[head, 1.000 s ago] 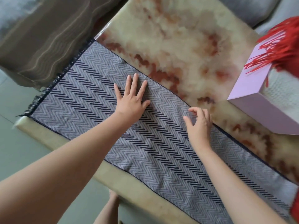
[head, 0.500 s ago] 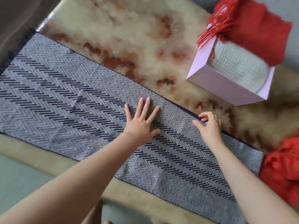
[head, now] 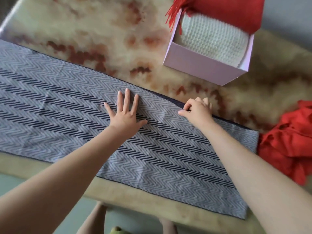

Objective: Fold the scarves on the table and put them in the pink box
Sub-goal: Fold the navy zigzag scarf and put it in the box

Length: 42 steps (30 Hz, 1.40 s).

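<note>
grey chevron scarf [head: 67,107] lay flat, lengthwise, across the near part of the desk [head: 101,31]. dark and pale zigzag bands, thin dark hem on both long sides, a few shallow creases. right end finished square, just beside a crumpled red scarf [head: 287,144]; left end ran out of view.

my left hand [head: 125,115] pressed flat on the scarf's middle, fingers [head: 127,98] straight and spread. my right hand [head: 197,112] sat at the far hem, fingers [head: 185,113] curled, thumb and forefinger pinching the dark edge.

against half a second before: both hands kept their places on the cloth, left still flat, right still at the hem. my view had swung right, so more of the crumpled red scarf showed. the fringed left end seen a second before was out of frame.

pink box [head: 202,66] stood on the desk beyond my right hand, apart from the grey scarf, bare marbled top between. a white knit scarf [head: 214,41] filled most of the box. a red fringed scarf [head: 228,12] lay over its far side, fringe hanging at the left rim. my forearms crossed the near half of the grey scarf and hid parts of it.
</note>
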### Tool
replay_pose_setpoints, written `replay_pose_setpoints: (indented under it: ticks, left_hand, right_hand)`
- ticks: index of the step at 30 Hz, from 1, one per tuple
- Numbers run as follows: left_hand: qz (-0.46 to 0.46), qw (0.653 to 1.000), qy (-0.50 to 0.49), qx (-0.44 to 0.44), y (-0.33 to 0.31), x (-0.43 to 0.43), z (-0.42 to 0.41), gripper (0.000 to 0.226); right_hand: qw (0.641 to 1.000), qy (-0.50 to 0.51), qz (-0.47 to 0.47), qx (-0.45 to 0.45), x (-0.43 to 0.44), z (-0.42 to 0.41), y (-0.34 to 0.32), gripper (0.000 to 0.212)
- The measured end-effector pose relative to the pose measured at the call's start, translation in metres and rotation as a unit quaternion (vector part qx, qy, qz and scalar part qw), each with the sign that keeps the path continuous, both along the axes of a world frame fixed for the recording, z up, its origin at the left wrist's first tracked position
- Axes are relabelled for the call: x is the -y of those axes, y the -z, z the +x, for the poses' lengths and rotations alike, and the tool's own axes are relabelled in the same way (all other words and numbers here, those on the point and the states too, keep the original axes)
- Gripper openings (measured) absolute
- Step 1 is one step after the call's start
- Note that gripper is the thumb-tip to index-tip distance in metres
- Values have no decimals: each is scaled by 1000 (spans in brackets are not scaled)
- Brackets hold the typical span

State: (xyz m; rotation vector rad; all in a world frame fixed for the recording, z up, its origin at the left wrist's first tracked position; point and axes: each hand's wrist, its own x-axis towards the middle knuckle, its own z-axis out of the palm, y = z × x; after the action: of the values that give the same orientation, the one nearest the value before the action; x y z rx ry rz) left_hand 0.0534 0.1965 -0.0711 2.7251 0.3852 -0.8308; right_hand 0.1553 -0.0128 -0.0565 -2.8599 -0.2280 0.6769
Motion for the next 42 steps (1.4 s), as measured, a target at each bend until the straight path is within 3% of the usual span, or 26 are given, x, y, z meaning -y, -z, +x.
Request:
replay_pose_setpoints:
  ticks: [3,5,11,15,20,24,27,30,33,39,42]
  left_hand:
    - [0,999,-22,-28,0,12,4,98]
    - [6,999,-30,-45,-1,15,6,100]
    - [3,998,-36,-43,-1,14,6,101]
    - [11,1000,-13,-8,0,19,4,92]
    - [-28,994,80,70,-1,49,11,77]
    - [-19,995,83,49,8,61,20,74]
    - [-8,996,72,50,12,64,21,75]
    - [1,997,59,47,8,74,18,77]
    - [-3,991,105,82,3,100,12,79]
    - [-43,973,211,83,0,176,14,75]
    - [-45,973,215,66,6,197,18,73]
  right_hand:
    - [993,-93,-71,-17,4,4,-8,25]
    - [992,-107,-55,-38,8,4,-14,22]
    - [985,109,83,-108,27,9,-15,33]
    - [966,202,153,-53,36,14,-6,8]
    - [978,167,113,58,34,15,4,7]
    - [988,89,80,101,38,1,20,14]
    - [982,93,78,143,53,-9,24,20]
    - [985,82,74,133,90,-18,23,27]
    - [989,70,69,114,141,-21,16,31]
    - [992,75,31,101,198,-4,4,24]
    - [983,104,39,143,204,3,7,12]
